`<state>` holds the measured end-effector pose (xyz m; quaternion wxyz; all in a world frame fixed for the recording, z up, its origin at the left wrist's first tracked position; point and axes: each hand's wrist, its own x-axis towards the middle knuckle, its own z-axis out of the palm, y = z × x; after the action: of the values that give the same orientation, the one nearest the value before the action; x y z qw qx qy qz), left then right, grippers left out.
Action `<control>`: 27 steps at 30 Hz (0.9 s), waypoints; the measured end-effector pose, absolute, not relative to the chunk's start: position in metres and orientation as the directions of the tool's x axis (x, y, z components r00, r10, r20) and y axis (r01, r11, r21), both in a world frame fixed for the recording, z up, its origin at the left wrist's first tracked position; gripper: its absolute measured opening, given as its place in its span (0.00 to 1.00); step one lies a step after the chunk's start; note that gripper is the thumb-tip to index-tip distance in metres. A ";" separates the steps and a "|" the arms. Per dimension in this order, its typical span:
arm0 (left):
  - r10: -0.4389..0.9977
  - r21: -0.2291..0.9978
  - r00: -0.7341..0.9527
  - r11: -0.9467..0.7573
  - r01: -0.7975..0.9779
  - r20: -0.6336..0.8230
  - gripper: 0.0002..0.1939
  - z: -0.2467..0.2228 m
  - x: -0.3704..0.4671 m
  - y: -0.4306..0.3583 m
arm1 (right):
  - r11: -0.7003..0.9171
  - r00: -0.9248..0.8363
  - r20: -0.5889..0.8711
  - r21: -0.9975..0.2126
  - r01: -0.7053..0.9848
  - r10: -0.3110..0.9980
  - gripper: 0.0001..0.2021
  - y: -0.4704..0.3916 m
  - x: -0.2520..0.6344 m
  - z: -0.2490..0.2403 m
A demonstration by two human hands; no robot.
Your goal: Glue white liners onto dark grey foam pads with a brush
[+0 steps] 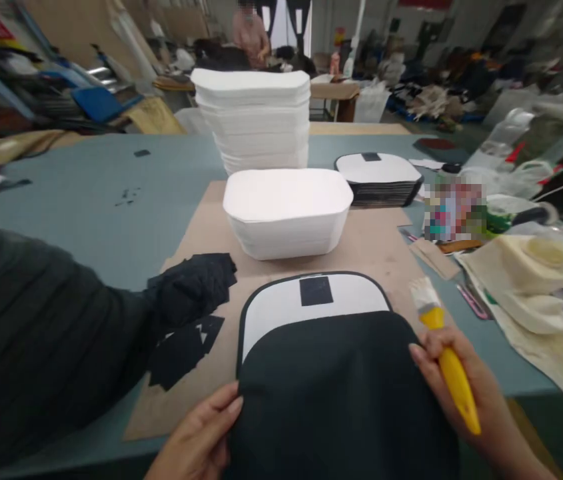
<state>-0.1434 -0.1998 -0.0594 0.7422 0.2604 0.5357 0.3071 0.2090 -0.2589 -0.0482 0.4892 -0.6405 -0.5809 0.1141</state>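
Note:
A black fabric panel (341,393) with rounded corners is stretched between my two hands. My left hand (201,433) pinches its left edge between thumb and fingers. My right hand (466,387) grips its right upper corner and also holds a yellow-handled paintbrush (454,373), bristles pointing up and away. Beneath and beyond the panel lies a white rounded board (276,317) with a black border and a small dark square patch (316,291) near its far edge. The panel covers the board's nearer part.
Stacked white boards (286,227) stand ahead, with a taller stack (261,120) behind. Black-edged finished-looking pieces (384,183) are piled right of them. Dark fabric scraps (186,353) lie left, beside a dark padded bundle (51,347). Cloth (521,293) and bags crowd the right. A person (251,37) is far back.

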 end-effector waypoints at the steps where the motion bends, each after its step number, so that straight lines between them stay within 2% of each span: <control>1: 0.746 0.731 0.231 0.663 -0.160 -0.625 0.26 -0.054 -0.140 -0.194 | 0.142 0.308 0.435 -0.741 0.656 0.846 0.09 -0.257 0.215 -0.048; 4: 0.837 0.842 0.163 0.537 -0.060 -0.522 0.24 -0.036 -0.128 -0.166 | 0.070 0.355 0.444 -0.698 0.712 0.823 0.10 -0.244 0.234 -0.048; 7: 0.923 0.922 0.082 0.364 0.130 -0.375 0.23 -0.031 -0.121 -0.141 | 0.007 0.355 0.396 -0.675 0.738 0.847 0.11 -0.224 0.250 -0.057; 10: 0.932 0.888 0.070 0.313 0.336 -0.355 0.23 -0.041 -0.123 -0.130 | -0.015 0.276 0.304 -0.648 0.762 0.912 0.11 -0.207 0.258 -0.077; 12: 0.926 0.854 0.050 0.323 0.407 -0.374 0.24 -0.052 -0.127 -0.129 | -0.017 0.234 0.258 -0.638 0.770 0.937 0.11 -0.202 0.260 -0.090; 22: 0.922 0.839 0.030 0.336 0.428 -0.385 0.23 -0.076 -0.133 -0.129 | -0.116 0.299 0.218 -0.597 0.794 0.929 0.14 -0.192 0.267 -0.099; 27: 0.914 0.823 0.033 0.347 0.450 -0.403 0.28 -0.082 -0.144 -0.133 | -0.116 0.300 0.198 -0.625 0.772 0.933 0.12 -0.188 0.264 -0.107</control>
<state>-0.1437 -0.1332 -0.0819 0.4949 0.5210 0.6546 0.2346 0.2645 -0.1882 -0.1066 0.3275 -0.7368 -0.5785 0.1230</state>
